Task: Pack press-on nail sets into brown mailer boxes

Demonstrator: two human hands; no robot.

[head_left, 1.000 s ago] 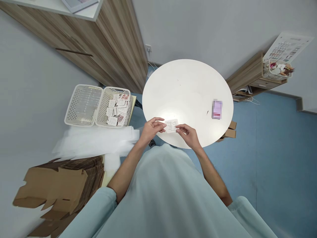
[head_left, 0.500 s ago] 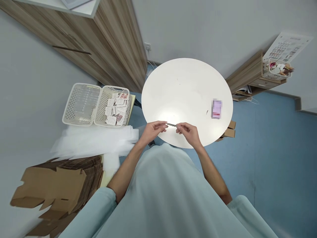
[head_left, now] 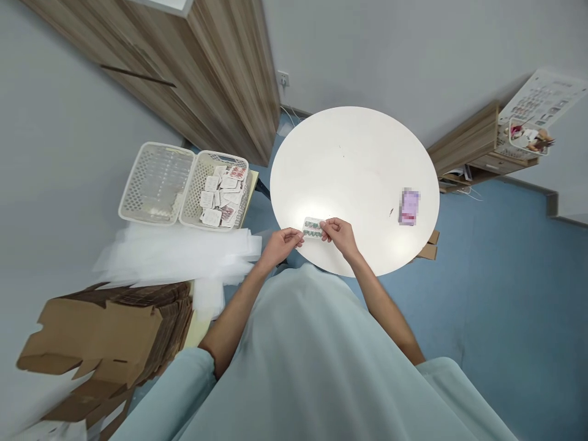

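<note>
Over the near edge of the round white table [head_left: 362, 153], a blister pack [head_left: 313, 228] is held between my two hands. Two rows of green capsules show on its face. My left hand [head_left: 281, 246] pinches its lower left corner between thumb and fingers. At the pack's right end, my right hand [head_left: 340, 236] grips it, fingertips covering part of that side. A small purple box [head_left: 408, 207], blurred out, lies on the table's right part, well apart from my hands.
On the left, a white basket [head_left: 188, 211] holds several blister packs, beside another white basket [head_left: 126, 205]. Below are white foam sheets [head_left: 184, 254] and a stack of flat cardboard boxes [head_left: 105, 331]. A wooden cabinet [head_left: 229, 79] stands behind; a low shelf [head_left: 473, 144] is at right.
The blister pack has turned from edge-on to face-up, showing its green capsules. My right hand has shifted slightly up. The whole view has moved a little.
</note>
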